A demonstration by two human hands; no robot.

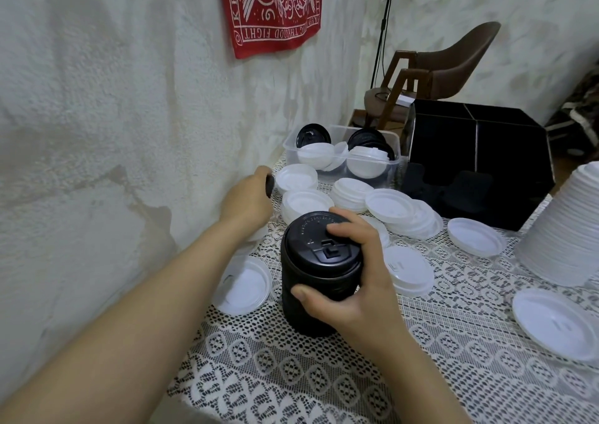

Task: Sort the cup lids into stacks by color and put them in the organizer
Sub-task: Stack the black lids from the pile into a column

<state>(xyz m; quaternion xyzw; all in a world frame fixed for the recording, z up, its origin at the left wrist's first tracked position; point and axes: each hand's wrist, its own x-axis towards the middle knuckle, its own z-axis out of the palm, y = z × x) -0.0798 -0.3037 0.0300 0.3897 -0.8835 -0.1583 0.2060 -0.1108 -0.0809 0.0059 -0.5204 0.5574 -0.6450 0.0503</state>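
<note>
Lace-covered surface (453, 342): right hand (353, 281) fingers wrapping black lid stack (319, 255); left hand (249, 197) fingers pinching loose black lid (269, 185). Best seating it squarely on top.

Rough white plaster walls (113, 83), red banner (269, 5), brown chair (453, 64) in bg corner

Table under white lace tablecloth (324, 375). Black organizer (479, 151), far side. Just left of organizer: clear plastic bin (289, 147). Nearer than organizer, to its left: loose white lids (402, 211), some overlapping, and a stack of black lids (319, 278). Right of organizer: tall stack of white lids (564, 229).
</note>
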